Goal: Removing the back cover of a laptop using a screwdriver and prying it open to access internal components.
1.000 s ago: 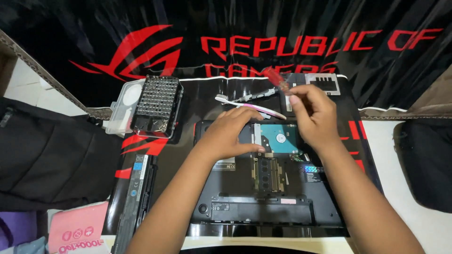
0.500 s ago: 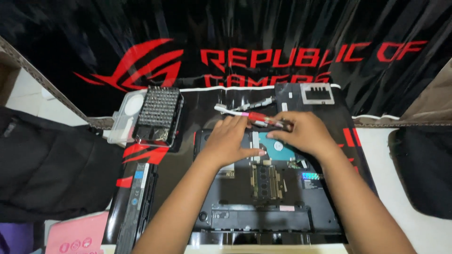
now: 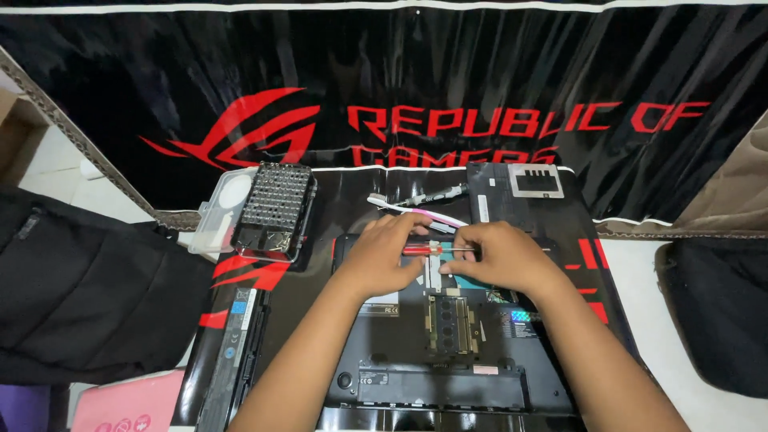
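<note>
Red-handled screwdriver lies crosswise over the opened laptop, long axis left to right, its handle pinched in the closed left hand and its shaft gripped by the right hand, tip hidden beneath

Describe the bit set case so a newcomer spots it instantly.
Start at the opened laptop lying bottom-up on the black and red mat. Just off its upper-left corner sits the bit set case: a dark tray packed with rows of small metal bits, unlike the smooth clear lid beside it.
</note>
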